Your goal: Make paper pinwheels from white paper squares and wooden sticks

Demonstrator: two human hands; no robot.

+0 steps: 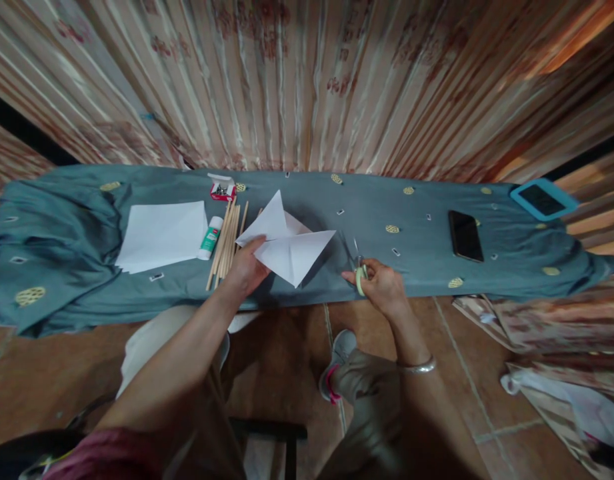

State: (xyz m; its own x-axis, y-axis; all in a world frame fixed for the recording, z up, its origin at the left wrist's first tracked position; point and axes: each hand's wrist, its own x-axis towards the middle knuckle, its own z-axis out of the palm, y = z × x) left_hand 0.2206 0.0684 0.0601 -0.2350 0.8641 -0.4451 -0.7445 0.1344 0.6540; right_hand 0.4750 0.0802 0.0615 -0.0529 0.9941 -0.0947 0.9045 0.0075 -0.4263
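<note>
Head view: a narrow bench (371,200) draped in rumpled grey-green cloth (417,210) bears stacked white sheets (161,233). Mid-bench, the left hand (249,268)'s grip pinches a creased paper (293,252) with pointed flaps, beside wooden sticks (229,240). Bare cloth separates the phone (465,236) from the right hand (385,287), its grip around the scissors (360,279) handles near the front edge. A glue stick (210,238) lies by the sheets; an open red box (225,197) contains small metallic pieces (221,189).
</note>
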